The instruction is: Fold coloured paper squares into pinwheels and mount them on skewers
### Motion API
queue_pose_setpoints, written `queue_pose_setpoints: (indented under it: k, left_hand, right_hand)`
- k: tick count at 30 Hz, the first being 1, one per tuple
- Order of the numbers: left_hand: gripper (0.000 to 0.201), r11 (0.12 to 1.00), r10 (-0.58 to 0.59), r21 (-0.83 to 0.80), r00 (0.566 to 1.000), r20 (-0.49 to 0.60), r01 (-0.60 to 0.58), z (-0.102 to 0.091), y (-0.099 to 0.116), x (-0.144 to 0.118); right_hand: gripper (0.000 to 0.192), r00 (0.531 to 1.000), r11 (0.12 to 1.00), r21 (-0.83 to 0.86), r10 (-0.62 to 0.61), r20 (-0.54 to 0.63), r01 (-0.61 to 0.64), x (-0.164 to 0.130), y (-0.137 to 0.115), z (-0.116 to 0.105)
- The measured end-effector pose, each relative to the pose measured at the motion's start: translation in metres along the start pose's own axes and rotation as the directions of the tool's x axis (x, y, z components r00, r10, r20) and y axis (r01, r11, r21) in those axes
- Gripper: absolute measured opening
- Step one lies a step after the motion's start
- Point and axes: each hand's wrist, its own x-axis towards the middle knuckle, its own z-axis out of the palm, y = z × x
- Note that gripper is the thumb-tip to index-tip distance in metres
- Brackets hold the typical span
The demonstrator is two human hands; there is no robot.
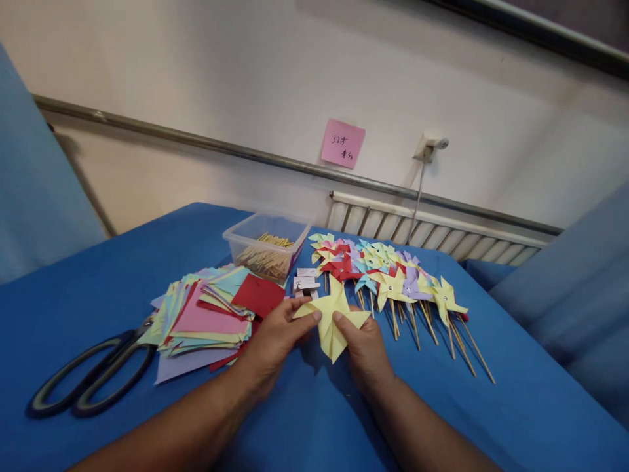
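Blue cloth-covered table [147, 262] under a pale wall with a metal rail; pink note [343, 143] stuck above a white radiator [432, 233]. Far centre, clear plastic tub [265, 246] of wooden sticks. Left, loose stack of coloured paper squares [206, 314], black scissors [91, 377] lying at its near-left edge. Right, row of finished pinwheels [393, 275] on sticks, red, yellow, purple, pale blue.

Near centre, yellow paper pinwheel [331, 318], stickless, points folded in, held just above the cloth. Left hand [272, 341] pinching its left flap between thumb and fingers. Right hand [366, 351] pinching its lower right part, thumb on top.
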Motion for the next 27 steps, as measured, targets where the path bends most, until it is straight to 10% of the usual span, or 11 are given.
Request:
queue_pose_setpoints:
  k: [4,20,27]
  left_hand:
    - [0.027,0.974,-0.167,-0.128,0.975,0.145,0.186,0.005,-0.008,-0.007]
    - [0.019,0.982,-0.057,-0.184,0.995,-0.081,0.041,0.002,-0.016,0.000]
    - [0.015,0.940,-0.150,-0.326,0.981,-0.122,0.103,-0.012,0.005,0.011]
  right_hand:
    - [0.026,0.998,0.999,0.002,-0.044,-0.039,0.044,0.000,0.002,0.000]
    - [0.027,0.997,0.994,-0.106,0.028,0.067,-0.021,-0.005,0.009,0.006]
    - [0.030,0.948,0.890,-0.327,-0.292,0.124,0.317,-0.012,-0.008,0.000]
